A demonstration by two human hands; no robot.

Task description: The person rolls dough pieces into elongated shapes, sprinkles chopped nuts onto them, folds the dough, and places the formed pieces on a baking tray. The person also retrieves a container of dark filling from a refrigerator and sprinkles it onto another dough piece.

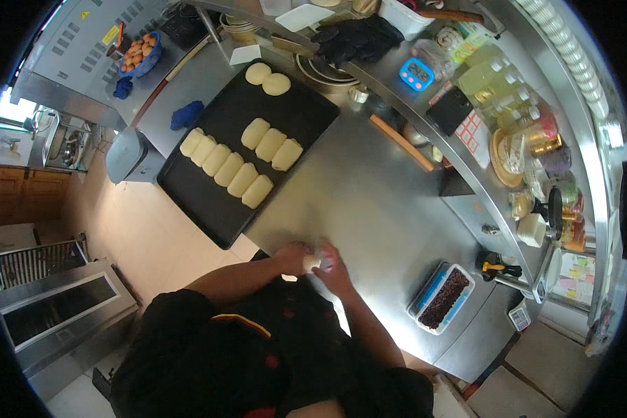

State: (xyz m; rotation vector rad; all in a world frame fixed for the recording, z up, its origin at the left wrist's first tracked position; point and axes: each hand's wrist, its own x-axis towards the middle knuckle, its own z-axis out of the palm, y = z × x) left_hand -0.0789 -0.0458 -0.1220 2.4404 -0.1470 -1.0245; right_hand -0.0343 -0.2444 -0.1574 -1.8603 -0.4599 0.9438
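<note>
Hands first: both are right at the near edge of the steel counter [369, 209], pressed together around one small pale dough piece [311, 262]. The left hand [291, 256] cups it from the left side, the right hand [336, 268] wraps it from the right with the fingers curled over the top. So both are closed on the same lump, and it sits squarely between the palms, neither hand really nearer than the other. It's too covered to tell which way its long side runs, or whether it rests on the counter or is lifted a bit.

Off to the right of the hands, near the counter's front corner, there's a clear plastic tub [442, 298] with blue trim, full of something dark and crumbly.

Further back and to the left is a big black baking tray [209, 202] lying at an angle, one end hanging past the counter edge. On it: a row of five shaped dough pieces [226, 167], a shorter row of three [272, 144] behind that, and a pair [267, 79] at the far corner. They're all well apart from the hands, up and to the left.

Farthest back, a raised shelf carries a blue timer [416, 73], bottles [498, 83] and black gloves [359, 38].
</note>
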